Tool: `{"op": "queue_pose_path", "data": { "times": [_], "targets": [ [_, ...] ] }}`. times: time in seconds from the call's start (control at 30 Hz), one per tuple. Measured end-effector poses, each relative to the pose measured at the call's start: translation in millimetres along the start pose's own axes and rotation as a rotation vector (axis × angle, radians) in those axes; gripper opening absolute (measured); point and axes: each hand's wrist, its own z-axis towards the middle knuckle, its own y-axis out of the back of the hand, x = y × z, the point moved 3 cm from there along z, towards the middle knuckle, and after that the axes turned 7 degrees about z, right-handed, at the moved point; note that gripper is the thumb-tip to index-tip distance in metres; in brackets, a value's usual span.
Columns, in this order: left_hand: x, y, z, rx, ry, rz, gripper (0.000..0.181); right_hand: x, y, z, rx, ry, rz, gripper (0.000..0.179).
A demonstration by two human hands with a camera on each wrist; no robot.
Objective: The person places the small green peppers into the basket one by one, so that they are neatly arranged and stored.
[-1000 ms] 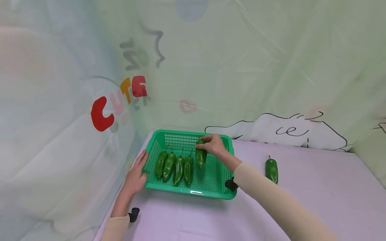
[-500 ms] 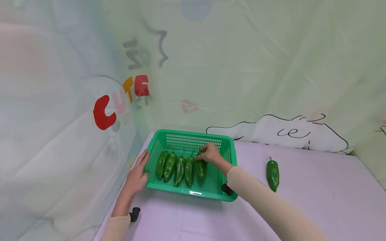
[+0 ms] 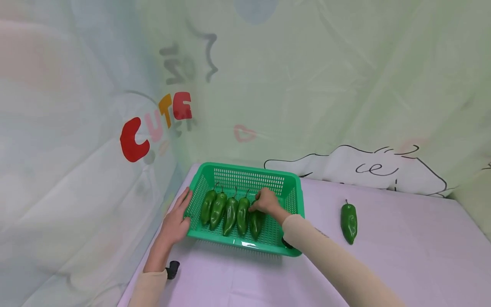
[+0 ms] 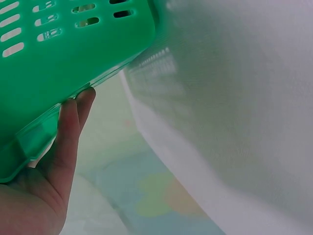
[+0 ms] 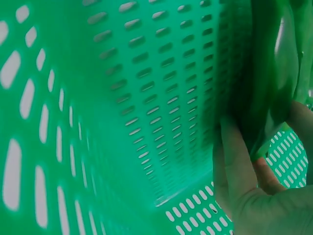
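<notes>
A green plastic basket [image 3: 245,244] holds several green peppers [image 3: 230,216] side by side, stems toward the back. My right hand [image 3: 267,201] reaches inside and pinches one more green pepper [image 3: 255,227] near its stem end, at the right of the row. In the right wrist view, thumb and fingers of the right hand [image 5: 259,186] lie on both sides of this pepper [image 5: 274,73]. At the basket's left rim, my left hand [image 3: 174,224] rests with fingers extended. The left wrist view has the fingers of the left hand [image 4: 61,156] touching the basket edge [image 4: 73,95].
One more green pepper [image 3: 348,223] lies on the pale cloth-covered table [image 3: 402,256], right of the basket. Printed fabric curtains [image 3: 307,85] stand behind the table and along its left side.
The right hand has lowered the pepper it holds from above the basket floor down beside the row. Its tip now points toward the front rim. The left hand stays at the left rim.
</notes>
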Motion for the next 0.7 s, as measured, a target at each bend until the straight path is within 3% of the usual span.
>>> {"op": "queue_pose_path", "data": {
  "times": [0.13, 0.3, 0.4, 0.53, 0.67, 0.7],
  "targets": [
    [-2.2, 0.6, 2.0, 0.011, -0.003, -0.011, 0.078, 0, 1, 0.4, -0.022, -0.011, -0.011, 0.044],
    [-3.3, 0.4, 3.5, 0.026, 0.003, -0.009, 0.079, 0, 6, -0.4, 0.011, -0.06, 0.063, 0.026],
    [-1.7, 0.3, 2.1, 0.024, 0.006, 0.0, 0.079, 2, 9, -1.8, 0.046, -0.077, 0.085, 0.035],
    [0.8, -0.2, 0.0, 0.03, 0.004, -0.001, 0.08, 14, 15, -6.0, 0.07, -0.051, 0.045, 0.056],
    [2.5, -1.8, 0.1, 0.047, 0.005, -0.006, 0.081, 33, 24, -16.7, 0.075, 0.019, 0.024, 0.03],
    [3.0, -1.8, 0.0, 0.049, 0.007, -0.005, 0.081, 39, 26, -19.6, 0.083, 0.041, 0.025, 0.031]
  ]
}}
